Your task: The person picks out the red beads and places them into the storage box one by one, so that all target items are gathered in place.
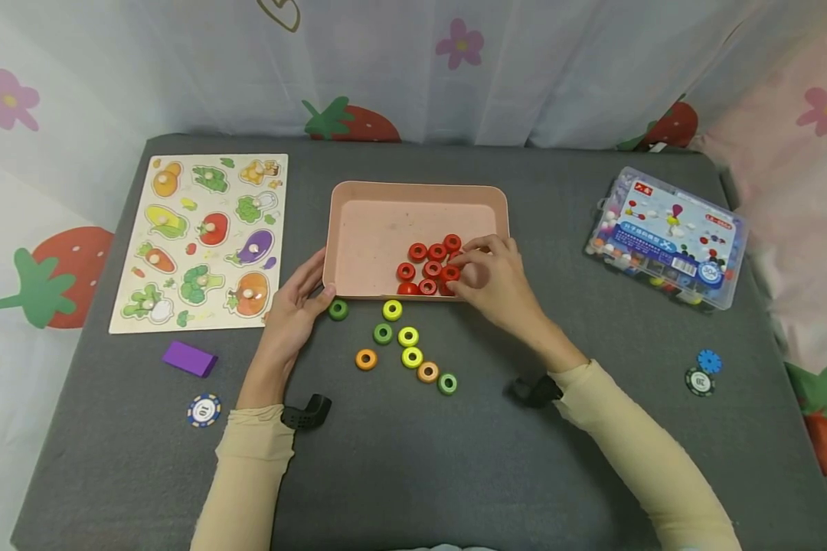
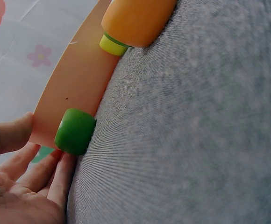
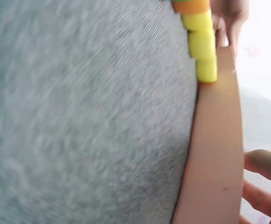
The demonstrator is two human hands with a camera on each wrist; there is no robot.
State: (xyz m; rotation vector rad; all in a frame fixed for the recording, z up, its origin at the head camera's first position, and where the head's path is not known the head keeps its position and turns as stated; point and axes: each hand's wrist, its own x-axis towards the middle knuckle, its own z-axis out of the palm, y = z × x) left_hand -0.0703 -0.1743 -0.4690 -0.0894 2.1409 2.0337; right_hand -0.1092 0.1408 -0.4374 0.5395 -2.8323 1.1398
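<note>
A pink shallow tray (image 1: 413,200) lies in the middle of the table, with several red ring beads (image 1: 432,269) gathered in its front right part. My left hand (image 1: 295,310) grips the tray's front left corner, thumb at the front and fingers along the side. In the left wrist view a green bead (image 2: 74,131) stands by that corner. Reaching in over the tray's right side, my right hand (image 1: 492,285) has thumb and fingertips around a red bead (image 1: 449,273). The tray wall (image 3: 215,154) hides those fingertips in the right wrist view.
Green, orange and yellow beads (image 1: 408,337) lie in front of the tray. A vegetable puzzle board (image 1: 196,245), purple block (image 1: 189,359) and poker chip (image 1: 203,410) are on the left. To the right are a clear plastic case (image 1: 668,237) and two discs (image 1: 700,381).
</note>
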